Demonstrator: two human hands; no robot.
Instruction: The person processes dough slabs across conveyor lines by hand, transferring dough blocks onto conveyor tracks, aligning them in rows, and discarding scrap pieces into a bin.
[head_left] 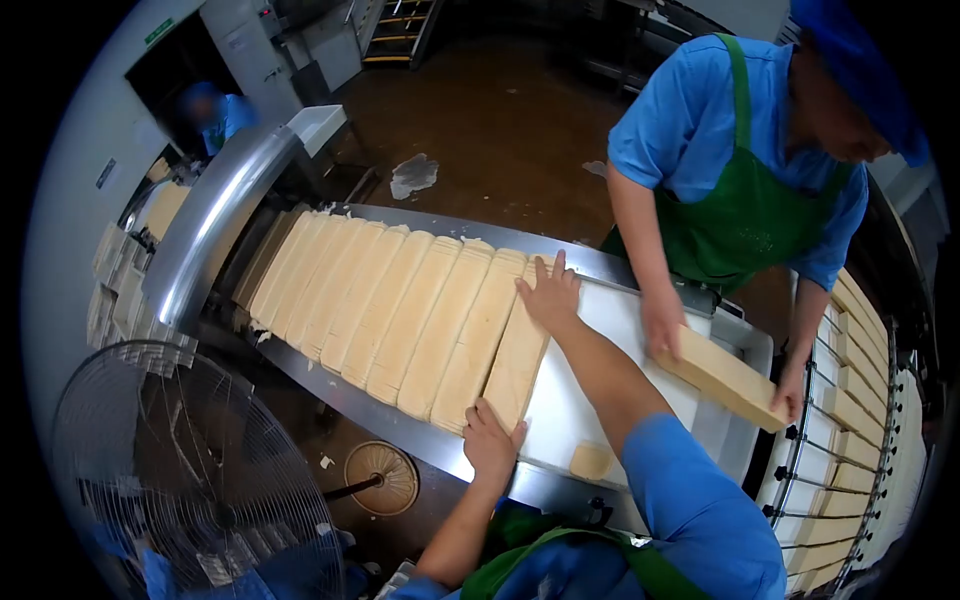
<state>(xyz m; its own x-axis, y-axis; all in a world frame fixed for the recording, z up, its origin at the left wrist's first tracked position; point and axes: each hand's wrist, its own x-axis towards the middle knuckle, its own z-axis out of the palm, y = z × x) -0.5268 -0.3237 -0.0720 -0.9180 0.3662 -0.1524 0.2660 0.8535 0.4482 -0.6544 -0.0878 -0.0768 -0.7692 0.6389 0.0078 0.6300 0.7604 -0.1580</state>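
Pale yellow blocks (415, 300) lie side by side across a metal-edged conveyor. The last block (522, 362) in the row has my hands at its two ends. At its near end rests my left hand (490, 440), with its fingers apart. My right hand (550, 295) lies spread over the far end. Bare white surface (575, 400) shows to the right of the row, with a small yellow piece (591, 461) near the front edge. Across from me, a co-worker's two hands hold another block (725, 377), tilted over the conveyor's right end.
The co-worker (745, 170) in a green apron stands at the far side. A rack with blocks (845, 440) runs along the right. A large fan (205, 480) stands at lower left, near a curved metal hood (225, 225). Another person (215, 115) is in the background.
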